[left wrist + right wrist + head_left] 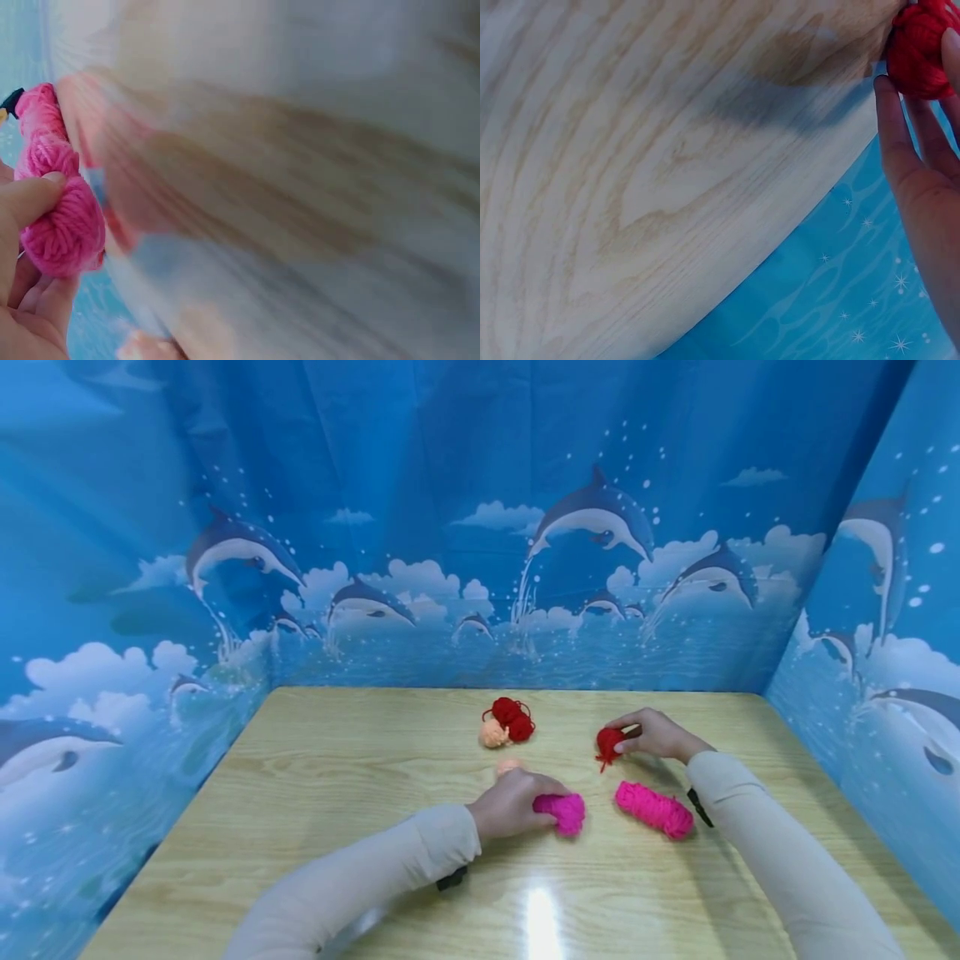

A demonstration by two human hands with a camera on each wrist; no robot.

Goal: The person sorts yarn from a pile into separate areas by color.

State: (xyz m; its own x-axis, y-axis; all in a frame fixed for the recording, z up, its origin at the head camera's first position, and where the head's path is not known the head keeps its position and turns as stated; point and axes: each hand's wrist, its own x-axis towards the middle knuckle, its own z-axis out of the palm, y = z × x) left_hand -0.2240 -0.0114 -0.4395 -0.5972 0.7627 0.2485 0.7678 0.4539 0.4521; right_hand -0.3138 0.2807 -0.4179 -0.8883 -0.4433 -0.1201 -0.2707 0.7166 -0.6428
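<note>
Left hand (516, 804), gripping pink yarn (569, 816), partly hides a peach ball (510, 766); right hand (656, 735) pinches red yarn (608, 744).

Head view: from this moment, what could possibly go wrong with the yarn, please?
1. The red yarn has a loose end trailing from it, which might snag or unwind if the right hand moves.
2. A peach ball sits partly hidden just beyond the left hand, which might nudge it.
3. The long pink bundle lies near the right sleeve, so the arm could perhaps brush it.
</note>
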